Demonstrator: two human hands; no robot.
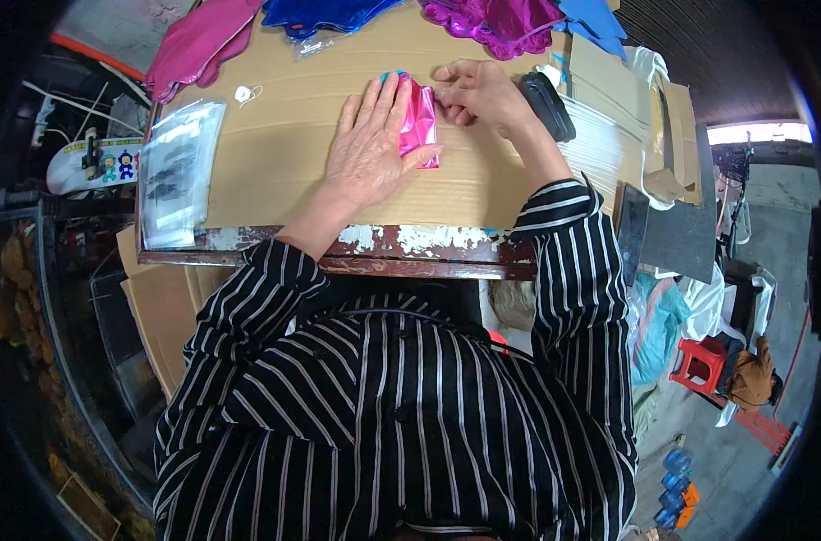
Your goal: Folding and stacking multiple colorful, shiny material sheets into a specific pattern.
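Currently left hand [370, 149] lies flat, fingers spread, pressing the folded pink foil balloon [419, 122] onto the cardboard-covered counter [284, 153]. Right hand [478, 90], fingers curled, pinches the balloon's upper right edge. Black tape dispenser [547, 105] sits just right of the balloon; clear plastic bag [176, 171] well left of it.
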